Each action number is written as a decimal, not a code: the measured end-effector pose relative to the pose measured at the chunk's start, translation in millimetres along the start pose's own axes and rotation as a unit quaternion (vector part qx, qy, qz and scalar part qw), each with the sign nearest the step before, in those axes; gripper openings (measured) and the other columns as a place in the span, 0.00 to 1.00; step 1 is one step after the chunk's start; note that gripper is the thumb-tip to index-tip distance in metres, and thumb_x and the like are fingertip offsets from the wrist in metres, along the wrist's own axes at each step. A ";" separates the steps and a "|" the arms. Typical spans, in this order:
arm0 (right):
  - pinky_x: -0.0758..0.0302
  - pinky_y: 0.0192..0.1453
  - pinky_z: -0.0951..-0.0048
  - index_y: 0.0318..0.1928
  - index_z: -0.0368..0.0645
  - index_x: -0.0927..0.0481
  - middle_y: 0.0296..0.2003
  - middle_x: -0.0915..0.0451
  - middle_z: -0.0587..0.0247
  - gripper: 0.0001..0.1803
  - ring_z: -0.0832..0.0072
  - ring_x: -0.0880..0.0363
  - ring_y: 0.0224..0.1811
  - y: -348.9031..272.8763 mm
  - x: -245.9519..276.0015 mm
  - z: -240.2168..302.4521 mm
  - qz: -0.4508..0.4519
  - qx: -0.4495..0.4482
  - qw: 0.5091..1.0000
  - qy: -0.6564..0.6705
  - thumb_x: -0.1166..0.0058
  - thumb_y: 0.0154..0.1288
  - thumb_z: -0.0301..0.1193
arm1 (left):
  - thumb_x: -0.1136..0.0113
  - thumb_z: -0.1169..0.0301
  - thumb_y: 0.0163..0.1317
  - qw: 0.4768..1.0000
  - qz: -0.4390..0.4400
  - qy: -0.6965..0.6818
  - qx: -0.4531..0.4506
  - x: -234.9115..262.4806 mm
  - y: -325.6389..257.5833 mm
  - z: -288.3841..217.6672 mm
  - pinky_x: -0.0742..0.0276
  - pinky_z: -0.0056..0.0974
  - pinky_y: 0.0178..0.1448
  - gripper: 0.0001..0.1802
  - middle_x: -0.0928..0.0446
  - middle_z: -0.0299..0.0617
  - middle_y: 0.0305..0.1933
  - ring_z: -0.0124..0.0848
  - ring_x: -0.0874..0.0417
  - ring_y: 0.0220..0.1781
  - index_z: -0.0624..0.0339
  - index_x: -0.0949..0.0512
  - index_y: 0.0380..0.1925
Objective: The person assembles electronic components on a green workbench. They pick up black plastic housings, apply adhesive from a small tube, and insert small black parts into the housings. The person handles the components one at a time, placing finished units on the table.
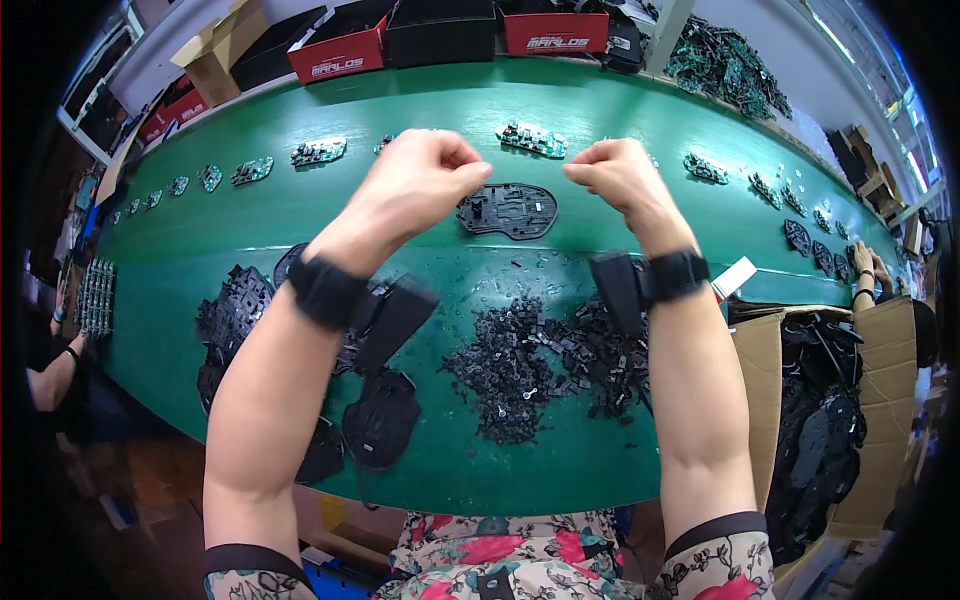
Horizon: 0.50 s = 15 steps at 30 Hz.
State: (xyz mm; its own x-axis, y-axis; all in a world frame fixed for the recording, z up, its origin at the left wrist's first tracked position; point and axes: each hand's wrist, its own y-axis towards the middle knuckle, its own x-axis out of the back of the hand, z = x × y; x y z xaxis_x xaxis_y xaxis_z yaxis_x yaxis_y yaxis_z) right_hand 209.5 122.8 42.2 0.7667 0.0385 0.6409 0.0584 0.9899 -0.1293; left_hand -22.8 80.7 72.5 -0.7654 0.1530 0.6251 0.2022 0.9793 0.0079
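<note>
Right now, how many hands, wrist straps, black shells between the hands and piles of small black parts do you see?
Hands: 2, left hand, right hand
Wrist straps: 2
Shell: 1
Pile: 1
Total: 6

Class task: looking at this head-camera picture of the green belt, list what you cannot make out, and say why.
- Head view: whether the closed left hand or right hand holds anything; curled fingers hide it.
- Small black plastic pieces in the heap: too small to tell shapes.
- Brown cardboard box: cut off by the dark rim.
</note>
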 end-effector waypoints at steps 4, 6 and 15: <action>0.22 0.41 0.69 0.33 0.39 0.14 0.27 0.16 0.54 0.09 0.71 0.17 0.30 -58.6 31.5 -8.4 -0.020 0.104 0.994 -0.040 0.37 0.52 0.31 | 0.38 0.68 0.60 0.998 -0.017 0.053 -0.012 33.5 -64.5 17.7 0.26 0.32 0.45 0.12 0.20 0.38 0.34 0.25 0.22 0.38 0.68 0.20 0.35; 0.22 0.41 0.69 0.33 0.39 0.14 0.27 0.16 0.53 0.07 0.68 0.16 0.30 -90.7 35.8 -8.4 -0.006 0.091 0.993 -0.072 0.38 0.53 0.29 | 0.37 0.69 0.58 0.992 -0.036 0.116 0.021 45.7 -89.1 33.6 0.25 0.34 0.48 0.11 0.19 0.41 0.35 0.29 0.20 0.39 0.67 0.20 0.35; 0.26 0.46 0.58 0.29 0.41 0.16 0.28 0.21 0.51 0.05 0.54 0.22 0.40 -120.8 -12.6 -46.1 -0.004 0.168 0.976 -0.138 0.37 0.48 0.26 | 0.31 0.70 0.50 0.966 -0.123 0.226 0.021 56.5 -141.3 98.9 0.31 0.43 0.62 0.21 0.24 0.49 0.52 0.46 0.26 0.58 0.63 0.23 0.45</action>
State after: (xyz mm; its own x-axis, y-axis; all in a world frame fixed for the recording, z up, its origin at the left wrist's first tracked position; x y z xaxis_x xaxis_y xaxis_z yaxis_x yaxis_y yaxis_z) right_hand 222.3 -3.6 14.9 0.5636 0.0202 0.8258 -0.1854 0.9773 0.1026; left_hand -155.0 -35.9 29.5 -0.4408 -0.1495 0.8850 0.0153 0.9846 0.1739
